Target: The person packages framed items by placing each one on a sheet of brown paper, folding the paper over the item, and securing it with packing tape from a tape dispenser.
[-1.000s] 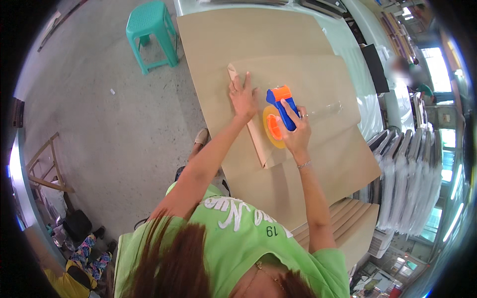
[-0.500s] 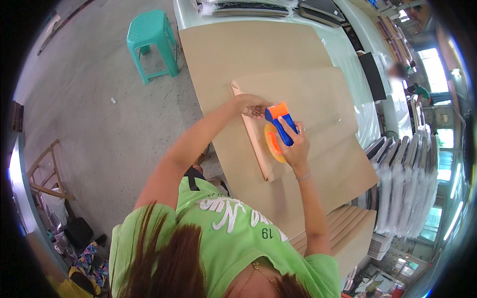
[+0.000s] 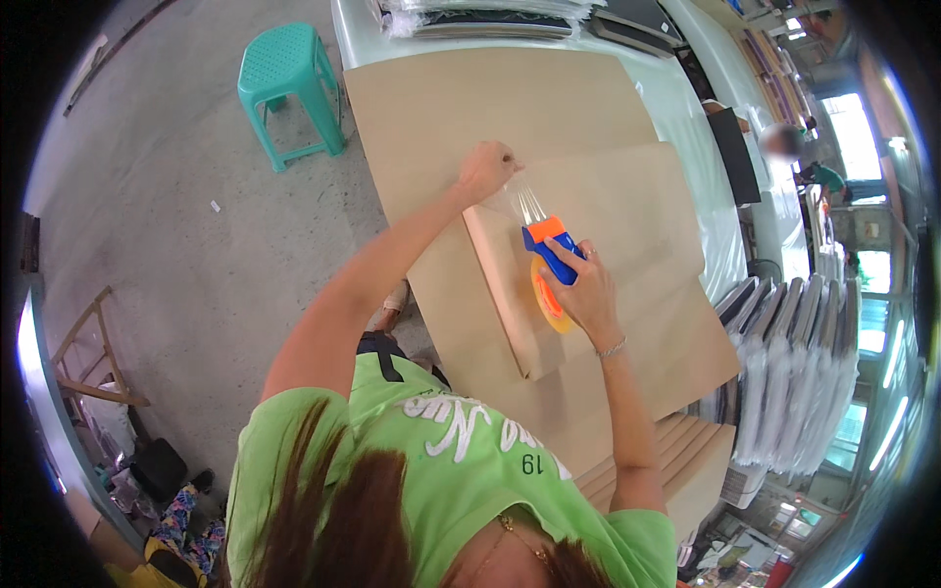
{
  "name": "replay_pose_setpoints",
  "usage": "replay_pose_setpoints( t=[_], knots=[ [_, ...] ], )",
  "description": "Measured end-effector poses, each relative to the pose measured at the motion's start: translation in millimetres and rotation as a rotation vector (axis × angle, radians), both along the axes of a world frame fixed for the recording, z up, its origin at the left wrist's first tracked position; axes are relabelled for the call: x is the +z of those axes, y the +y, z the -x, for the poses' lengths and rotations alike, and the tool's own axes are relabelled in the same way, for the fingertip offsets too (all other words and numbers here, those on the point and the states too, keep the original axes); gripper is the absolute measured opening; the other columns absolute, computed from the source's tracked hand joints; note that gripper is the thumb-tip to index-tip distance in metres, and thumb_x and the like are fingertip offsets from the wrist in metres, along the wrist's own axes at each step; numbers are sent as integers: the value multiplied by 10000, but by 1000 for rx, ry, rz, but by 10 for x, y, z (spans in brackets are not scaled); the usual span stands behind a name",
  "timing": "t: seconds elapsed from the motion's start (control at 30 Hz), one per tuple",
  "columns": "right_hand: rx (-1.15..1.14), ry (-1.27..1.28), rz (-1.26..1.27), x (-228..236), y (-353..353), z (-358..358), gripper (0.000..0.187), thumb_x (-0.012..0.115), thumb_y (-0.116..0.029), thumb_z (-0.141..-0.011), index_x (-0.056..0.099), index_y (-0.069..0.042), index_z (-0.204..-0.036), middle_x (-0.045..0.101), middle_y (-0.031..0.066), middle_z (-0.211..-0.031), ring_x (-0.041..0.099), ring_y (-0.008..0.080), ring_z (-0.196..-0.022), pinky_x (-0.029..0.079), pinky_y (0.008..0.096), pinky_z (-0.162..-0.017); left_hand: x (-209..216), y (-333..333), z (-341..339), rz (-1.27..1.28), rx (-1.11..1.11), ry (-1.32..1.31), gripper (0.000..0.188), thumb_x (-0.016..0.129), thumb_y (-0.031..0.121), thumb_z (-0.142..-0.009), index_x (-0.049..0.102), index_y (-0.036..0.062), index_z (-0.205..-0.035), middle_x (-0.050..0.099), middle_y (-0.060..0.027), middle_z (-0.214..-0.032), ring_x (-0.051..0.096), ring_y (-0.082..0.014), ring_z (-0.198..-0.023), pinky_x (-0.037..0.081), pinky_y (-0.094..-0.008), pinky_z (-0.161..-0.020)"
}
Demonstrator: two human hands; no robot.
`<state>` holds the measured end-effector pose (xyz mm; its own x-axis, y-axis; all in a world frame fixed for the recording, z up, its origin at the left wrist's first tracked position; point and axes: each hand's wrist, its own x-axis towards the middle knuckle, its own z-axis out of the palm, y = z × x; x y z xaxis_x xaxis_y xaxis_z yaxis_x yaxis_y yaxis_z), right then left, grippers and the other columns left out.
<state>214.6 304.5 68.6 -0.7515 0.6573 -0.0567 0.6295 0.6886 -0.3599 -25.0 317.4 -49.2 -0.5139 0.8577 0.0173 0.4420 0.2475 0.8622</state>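
Note:
My right hand grips a blue and orange tape dispenser with a yellowish tape roll on it. A shiny strip of clear tape stretches from its orange head toward my left hand. The fingers of that hand are closed on the strip's end, at the far side. Beneath both hands lies brown paper, with a flap folded over. The folded edge stands up as a pale ridge just left of the dispenser. What the paper covers is hidden.
A green plastic stool stands on the concrete floor at the far left. Plastic-wrapped flat goods lie on the table's far end, and more wrapped panels stand at the right. Stacked brown boards are by my right elbow.
My left hand has moved up and away from the dispenser, and a length of clear tape now spans the gap. My right hand still holds the dispenser in nearly the same place.

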Motion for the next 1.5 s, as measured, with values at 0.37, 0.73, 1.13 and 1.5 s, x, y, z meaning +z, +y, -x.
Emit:
replay_pose_setpoints(
  t=[0.37,0.73,1.13,1.5],
  knots=[
    [-2,-237,116,-179,584,473,363,680,-311,-704,739,-203,-1046,624,150,-880,628,309,-763,504,403,-705,-432,234,38,179,72,109,210,676,240,-831,703,40,-889,638,-149,-1003,630,-349,-877,513,-444,-728],
    [108,-360,307,-187,847,645,412,682,-321,-621,749,-168,-997,646,126,-692,613,278,-655,501,356,-666,-620,-1015,-1932,-170,530,-78,656,533,187,-926,226,72,-1495,153,-270,-1532,167,-418,-1417,197,-510,-1141],
    [48,-501,384,21,50,-985,330,669,-321,-768,707,-131,-1035,672,148,-838,642,290,-752,500,395,-699,-511,-1079,-2590,-156,571,6,627,465,135,-961,180,116,-1519,70,-194,-1576,91,-408,-1443,134,-535,-1149],
    [-72,-702,690,-136,-7,-1623,399,714,-327,-697,729,-151,-1054,665,123,-887,624,203,-827,480,314,-715,-495,-1085,-2579,-179,557,12,626,486,124,-950,207,106,-1510,62,-203,-1575,95,-419,-1438,130,-549,-1143]
  ],
)
